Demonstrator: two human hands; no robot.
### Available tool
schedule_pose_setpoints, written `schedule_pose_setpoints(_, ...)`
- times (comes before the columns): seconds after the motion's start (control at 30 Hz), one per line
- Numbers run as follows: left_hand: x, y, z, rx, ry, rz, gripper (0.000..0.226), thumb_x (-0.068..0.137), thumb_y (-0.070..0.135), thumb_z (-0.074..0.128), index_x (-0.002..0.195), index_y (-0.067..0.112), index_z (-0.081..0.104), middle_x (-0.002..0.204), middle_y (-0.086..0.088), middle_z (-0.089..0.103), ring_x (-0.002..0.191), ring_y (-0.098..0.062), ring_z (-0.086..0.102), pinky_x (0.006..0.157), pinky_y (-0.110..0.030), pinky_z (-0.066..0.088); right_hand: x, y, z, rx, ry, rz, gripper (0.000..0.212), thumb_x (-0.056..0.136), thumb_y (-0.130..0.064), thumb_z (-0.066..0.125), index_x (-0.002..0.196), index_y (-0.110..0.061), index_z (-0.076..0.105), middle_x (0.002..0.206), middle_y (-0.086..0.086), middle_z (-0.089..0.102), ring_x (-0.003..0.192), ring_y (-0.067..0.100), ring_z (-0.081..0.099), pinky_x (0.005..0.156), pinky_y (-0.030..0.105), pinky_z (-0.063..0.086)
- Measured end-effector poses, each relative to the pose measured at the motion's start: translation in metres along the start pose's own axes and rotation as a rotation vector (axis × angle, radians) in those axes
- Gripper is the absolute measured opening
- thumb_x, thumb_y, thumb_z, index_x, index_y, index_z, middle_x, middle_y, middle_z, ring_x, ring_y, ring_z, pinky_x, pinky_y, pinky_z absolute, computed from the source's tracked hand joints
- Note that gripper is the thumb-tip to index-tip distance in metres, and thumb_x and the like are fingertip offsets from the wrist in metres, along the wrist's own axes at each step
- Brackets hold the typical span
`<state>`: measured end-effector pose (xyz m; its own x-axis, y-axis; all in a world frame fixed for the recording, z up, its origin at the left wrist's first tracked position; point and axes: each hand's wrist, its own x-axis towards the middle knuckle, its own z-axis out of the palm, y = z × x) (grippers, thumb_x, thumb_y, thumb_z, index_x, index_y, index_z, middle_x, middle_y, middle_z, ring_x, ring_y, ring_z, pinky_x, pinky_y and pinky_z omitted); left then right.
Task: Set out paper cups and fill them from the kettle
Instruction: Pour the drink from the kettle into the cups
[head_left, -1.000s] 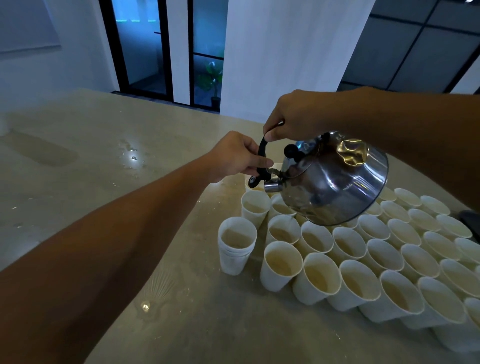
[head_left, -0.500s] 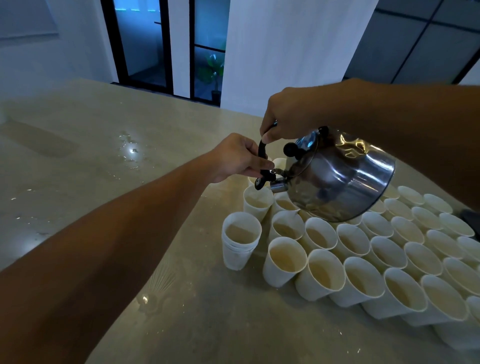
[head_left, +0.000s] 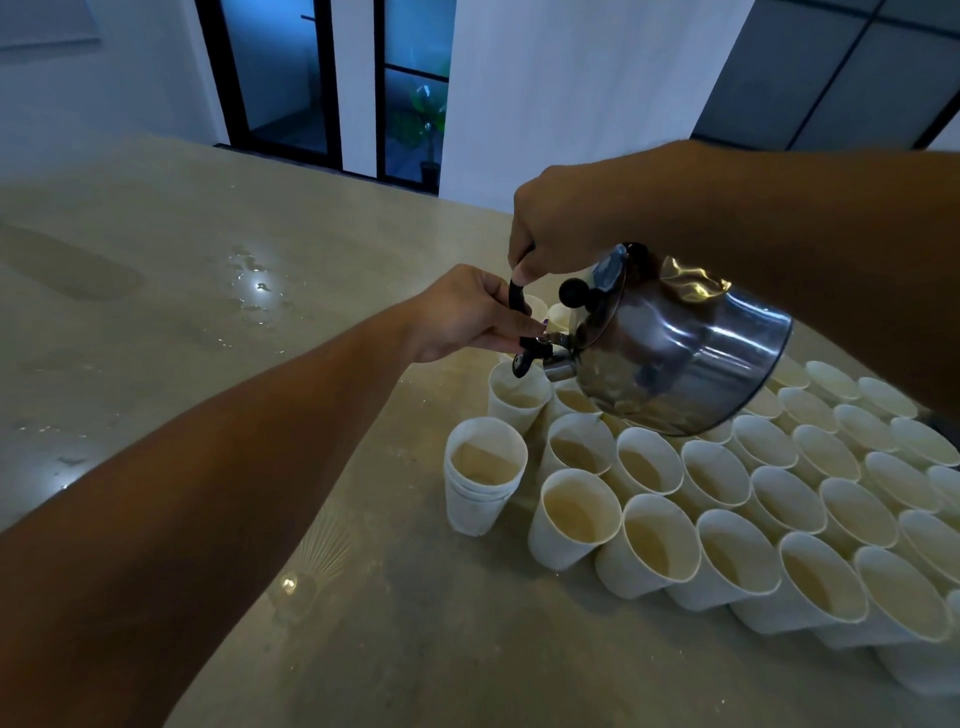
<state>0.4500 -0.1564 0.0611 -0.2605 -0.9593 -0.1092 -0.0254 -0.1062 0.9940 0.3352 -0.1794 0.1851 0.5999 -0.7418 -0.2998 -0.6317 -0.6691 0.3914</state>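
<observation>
Overhead, head view only. Steel kettle (head_left: 675, 348) held in the air, tipped steeply, spout down over a paper cup (head_left: 517, 397) at the far left end of the rows. Right hand (head_left: 561, 228) curled round the black handle (head_left: 515, 291) from above. Left hand (head_left: 467, 317) pinches the black spout cap lever (head_left: 527, 353) with fingertips. Whether water is running I cannot tell. White cups (head_left: 727, 519) stand packed in rows on the beige tabletop (head_left: 208, 312), many holding liquid. A nested stack of cups (head_left: 483, 473) stands just left of the rows. Wet patches (head_left: 249, 280) lie well apart on the left.
</observation>
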Motion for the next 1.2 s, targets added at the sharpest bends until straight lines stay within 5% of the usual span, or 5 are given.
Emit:
schedule_pose_setpoints(0.3,0.002,-0.007,-0.001,-0.051,0.015,-0.012,0.039,0.080,-0.010,0.072,0.115,-0.019,0.058,0.107,-0.028,0.069,0.094,-0.029,0.073,0.075,-0.028,0.060,0.008,-0.004,0.001,-0.036,-0.020,0.019,0.034,0.097,-0.044,0.056,0.101,-0.016,0.074,0.091,0.003,0.070,0.088,0.028,0.066,0.085,0.039,0.056)
schedule_pose_setpoints(0.83,0.000,-0.006,-0.001,-0.052,0.036,-0.008,0.040,0.079,-0.009,0.073,0.115,-0.018,0.059,0.105,-0.026,0.070,0.094,-0.030,0.073,0.072,-0.027,0.059,0.002,-0.006,-0.003,-0.025,-0.011,-0.003,0.040,0.099,-0.044,0.052,0.121,-0.016,0.070,0.118,0.000,0.069,0.108,0.024,0.060,0.097,0.038,0.048)
schedule_pose_setpoints(1.2,0.001,0.002,0.001,0.034,0.139,0.069,0.026,0.079,0.002,0.078,0.102,-0.005,0.068,0.095,-0.017,0.075,0.091,-0.027,0.074,0.082,-0.035,0.061,-0.007,0.015,0.007,0.136,0.099,0.101,0.035,0.098,-0.047,0.052,0.110,-0.021,0.072,0.104,0.002,0.069,0.098,0.025,0.060,0.087,0.038,0.051)
